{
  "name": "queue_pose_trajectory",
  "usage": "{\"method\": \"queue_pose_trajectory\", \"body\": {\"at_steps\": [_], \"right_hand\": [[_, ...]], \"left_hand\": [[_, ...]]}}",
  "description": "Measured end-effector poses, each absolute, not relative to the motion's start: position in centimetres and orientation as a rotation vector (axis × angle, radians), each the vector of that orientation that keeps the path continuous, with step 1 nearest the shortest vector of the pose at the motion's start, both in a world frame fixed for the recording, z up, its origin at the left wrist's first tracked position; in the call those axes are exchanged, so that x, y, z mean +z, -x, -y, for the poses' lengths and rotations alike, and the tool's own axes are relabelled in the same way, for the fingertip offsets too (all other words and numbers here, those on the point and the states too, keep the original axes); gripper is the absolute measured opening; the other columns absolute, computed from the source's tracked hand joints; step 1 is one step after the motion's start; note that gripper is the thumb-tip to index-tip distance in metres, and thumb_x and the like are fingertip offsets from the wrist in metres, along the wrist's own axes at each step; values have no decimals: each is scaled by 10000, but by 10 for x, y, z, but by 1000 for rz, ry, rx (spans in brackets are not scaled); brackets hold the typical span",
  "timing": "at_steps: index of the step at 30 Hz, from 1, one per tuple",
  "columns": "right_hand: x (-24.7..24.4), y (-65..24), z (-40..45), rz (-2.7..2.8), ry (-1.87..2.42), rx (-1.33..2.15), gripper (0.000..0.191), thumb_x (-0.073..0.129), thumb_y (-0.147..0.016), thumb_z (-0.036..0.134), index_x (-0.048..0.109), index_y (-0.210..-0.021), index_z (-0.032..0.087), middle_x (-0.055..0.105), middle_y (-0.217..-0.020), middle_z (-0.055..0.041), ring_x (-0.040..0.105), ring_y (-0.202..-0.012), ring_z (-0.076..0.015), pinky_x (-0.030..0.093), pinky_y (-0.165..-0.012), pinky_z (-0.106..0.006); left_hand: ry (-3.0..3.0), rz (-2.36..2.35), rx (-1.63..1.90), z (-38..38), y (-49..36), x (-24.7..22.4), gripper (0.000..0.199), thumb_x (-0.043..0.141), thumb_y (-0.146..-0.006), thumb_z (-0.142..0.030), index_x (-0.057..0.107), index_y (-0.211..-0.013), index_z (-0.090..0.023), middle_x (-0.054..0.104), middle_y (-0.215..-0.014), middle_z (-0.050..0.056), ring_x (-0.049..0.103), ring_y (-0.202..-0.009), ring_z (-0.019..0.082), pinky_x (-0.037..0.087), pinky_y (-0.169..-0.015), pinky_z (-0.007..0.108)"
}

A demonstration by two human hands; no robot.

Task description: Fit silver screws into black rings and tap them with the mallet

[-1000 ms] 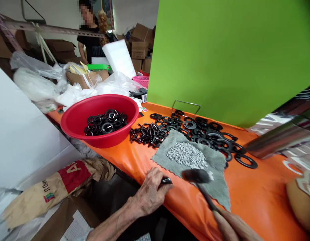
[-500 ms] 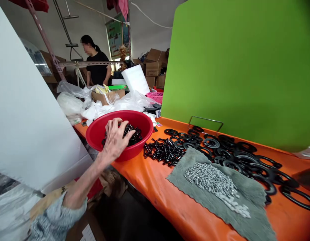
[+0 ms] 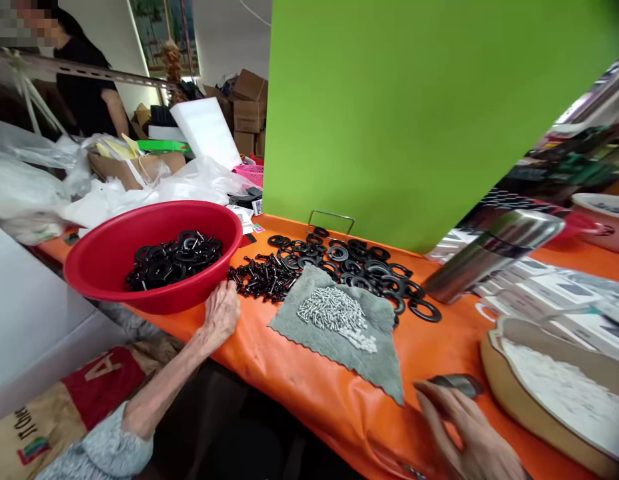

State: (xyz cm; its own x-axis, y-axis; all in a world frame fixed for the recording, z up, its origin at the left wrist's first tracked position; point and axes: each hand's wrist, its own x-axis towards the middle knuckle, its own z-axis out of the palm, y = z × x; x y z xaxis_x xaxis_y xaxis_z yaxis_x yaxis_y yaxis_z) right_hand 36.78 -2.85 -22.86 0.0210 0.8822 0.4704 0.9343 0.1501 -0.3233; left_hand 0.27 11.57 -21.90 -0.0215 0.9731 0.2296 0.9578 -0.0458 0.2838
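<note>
My left hand (image 3: 222,311) is against the right side of a red plastic basin (image 3: 114,227), at the near edge of a pile of small black pin-like parts (image 3: 264,279). Its fingers are curled together, and whatever they may hold is hidden. Black rings and pins (image 3: 177,260) lie heaped in the basin. At lower right my right hand (image 3: 462,427) hovers over the orange cloth, thumb and fingers apart, with nothing visible between them. Just beyond it lies a dark, smooth object (image 3: 457,383). A grey-green cloth (image 3: 302,307) carries small silvery pins (image 3: 334,308) and white pieces.
Black rings (image 3: 359,263) spread behind the cloth, before a large green panel (image 3: 389,120). On the right are a leaning steel flask (image 3: 489,253) and a tan bowl (image 3: 509,373) of white material. A person (image 3: 89,93) in black stands behind plastic bags at left.
The view has turned right. My left hand has come out of the basin and down to its right side. My right hand, flask and tan bowl have come into view.
</note>
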Motion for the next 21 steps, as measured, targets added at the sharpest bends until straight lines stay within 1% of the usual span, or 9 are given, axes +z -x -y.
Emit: {"method": "queue_pose_trajectory", "body": {"at_steps": [1,3,5,7,10,12,15,18,21], "right_hand": [[-232,-359,18,1906,1709,-127,269,379,-918,383,598,-899,227,689,-868,-83,678,-767,-224,566,-675,-362],[-238,-342,-3,1956,1707,-124,266,346,-929,344,576,-908,212,671,-841,-80,661,-783,-216,553,-705,-357],[-244,-330,-21,1966,1750,-122,245,344,-924,323,558,-898,206,657,-829,-92,640,-798,-236,533,-740,-390],[-247,-325,-32,1972,1791,-124,217,343,-913,313,526,-847,217,638,-784,-96,619,-767,-256,514,-736,-423],[-250,-326,-40,1979,1808,-103,196,333,-891,325,443,-747,251,583,-676,-82,586,-667,-277,492,-655,-439],[-252,-329,-42,1977,1792,-85,187,325,-871,344,392,-713,269,547,-628,-74,556,-591,-282,469,-591,-445],[-253,-332,-46,1974,1772,-39,167,360,-822,385,379,-691,283,530,-605,-65,531,-524,-274,428,-503,-422],[-249,-332,-46,1993,1789,27,177,407,-793,409,383,-660,294,551,-606,-71,545,-534,-270,407,-469,-401],[-241,-329,-44,2017,1814,85,173,410,-815,411,423,-691,292,607,-698,-103,589,-638,-283,455,-558,-422]], "left_hand": [[-2168,-2129,568,-109,-2,-218,180,417,-877,-120,561,-984,-135,621,-969,134,623,-911,271,479,-807,364],[-2168,-2097,562,-89,-4,-217,141,445,-882,-150,556,-970,-156,625,-923,94,633,-870,237,487,-782,325],[-2170,-2024,557,-68,-8,-220,115,462,-878,-153,555,-943,-173,623,-881,61,636,-833,208,490,-763,300],[-2163,-1948,556,-52,-13,-223,108,466,-873,-150,559,-917,-181,614,-868,52,631,-819,201,492,-754,301],[-2128,-1937,561,-45,-20,-226,90,476,-879,-180,565,-894,-185,600,-880,63,614,-833,212,492,-769,326],[-2092,-1937,587,-48,-22,-225,79,485,-869,-167,561,-865,-184,595,-873,64,601,-839,214,487,-785,339],[-1964,-1841,693,-48,-20,-219,93,479,-848,-133,554,-825,-183,581,-839,46,580,-801,197,474,-765,328],[-1736,-1684,802,-37,-19,-208,96,478,-858,-183,565,-818,-174,570,-812,28,543,-732,168,444,-703,295],[-1487,-1507,845,-22,-20,-197,142,482,-866,-249,578,-820,-155,542,-747,4,483,-659,133,393,-642,262]]}}
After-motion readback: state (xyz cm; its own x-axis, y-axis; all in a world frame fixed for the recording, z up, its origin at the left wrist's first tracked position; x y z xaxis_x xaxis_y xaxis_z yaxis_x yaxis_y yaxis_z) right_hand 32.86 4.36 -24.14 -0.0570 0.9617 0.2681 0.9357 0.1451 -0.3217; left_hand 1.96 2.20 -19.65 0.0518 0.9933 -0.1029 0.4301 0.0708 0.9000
